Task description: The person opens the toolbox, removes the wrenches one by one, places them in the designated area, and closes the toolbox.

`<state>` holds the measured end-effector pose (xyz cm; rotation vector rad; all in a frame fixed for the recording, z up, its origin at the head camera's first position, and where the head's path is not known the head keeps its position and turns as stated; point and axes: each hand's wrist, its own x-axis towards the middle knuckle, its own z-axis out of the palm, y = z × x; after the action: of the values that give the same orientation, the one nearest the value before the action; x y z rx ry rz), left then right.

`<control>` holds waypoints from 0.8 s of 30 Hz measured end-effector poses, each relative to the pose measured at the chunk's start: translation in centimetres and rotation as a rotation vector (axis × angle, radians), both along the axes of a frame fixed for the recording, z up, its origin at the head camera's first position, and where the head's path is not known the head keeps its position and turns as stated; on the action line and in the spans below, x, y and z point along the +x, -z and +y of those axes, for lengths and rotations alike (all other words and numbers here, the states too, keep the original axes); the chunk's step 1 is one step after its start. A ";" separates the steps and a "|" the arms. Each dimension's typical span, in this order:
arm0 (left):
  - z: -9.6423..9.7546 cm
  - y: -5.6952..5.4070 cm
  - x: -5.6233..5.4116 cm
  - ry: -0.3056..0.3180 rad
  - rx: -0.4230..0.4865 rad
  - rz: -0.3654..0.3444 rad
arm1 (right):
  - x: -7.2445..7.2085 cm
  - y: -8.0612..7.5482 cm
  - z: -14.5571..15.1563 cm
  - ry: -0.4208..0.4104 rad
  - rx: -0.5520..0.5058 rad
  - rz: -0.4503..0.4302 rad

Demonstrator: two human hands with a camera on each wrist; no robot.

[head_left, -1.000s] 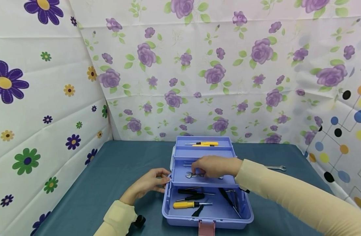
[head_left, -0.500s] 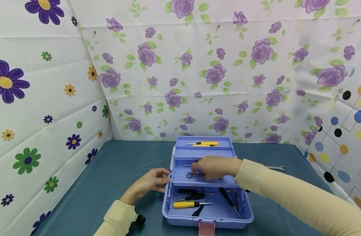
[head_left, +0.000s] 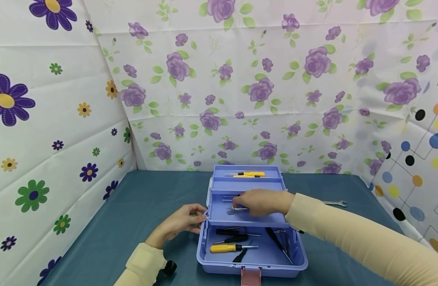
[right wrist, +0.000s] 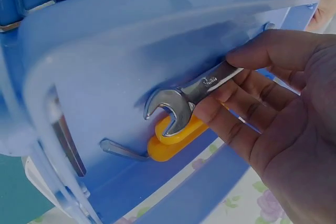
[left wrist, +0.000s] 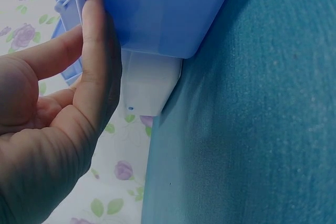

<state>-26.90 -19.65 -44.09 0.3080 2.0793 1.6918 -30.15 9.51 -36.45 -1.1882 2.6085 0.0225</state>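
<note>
My right hand (head_left: 263, 201) is over the middle tray (head_left: 219, 219) of a blue toolbox, pinching a silver wrench (right wrist: 207, 85) between thumb and fingers. The wrench's open end points away from the hand in the right wrist view; its other end is hidden by the hand. Beneath it in that view lie yellow handles (right wrist: 163, 148). My left hand (head_left: 183, 220) touches the left side of the toolbox (head_left: 276, 274). Its fingers (left wrist: 94, 61) lie fairly straight against the outer wall in the left wrist view.
Yellow screwdrivers (head_left: 252, 174) lie in the top tray. The bottom compartment holds a yellow screwdriver (head_left: 224, 248), black-handled tools (head_left: 240, 238) and hex keys. Another wrench (head_left: 338, 203) lies on the dark teal table (head_left: 161, 190) to the right. A pink latch (head_left: 251, 276) hangs at the front.
The wrench in my right hand has risen slightly from the tray floor, and its far right end has gone out of sight behind the hand. The left hand has stayed put.
</note>
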 end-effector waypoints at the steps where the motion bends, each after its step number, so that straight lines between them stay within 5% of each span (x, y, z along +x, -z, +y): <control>1: 0.0 0.0 0.0 0.001 0.001 0.001 | 0.0 0.0 0.0 0.001 -0.001 0.001; 14: 0.0 0.1 0.0 0.005 0.002 0.004 | 0.2 -0.1 0.4 -0.023 -0.040 0.011; 24: 0.1 0.0 0.1 0.006 0.003 0.005 | 0.0 -1.2 1.1 -0.048 -0.113 -0.064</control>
<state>-26.81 -19.59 -44.05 0.3191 2.0773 1.6929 -30.17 10.57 -35.26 -1.2667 2.5549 -0.1530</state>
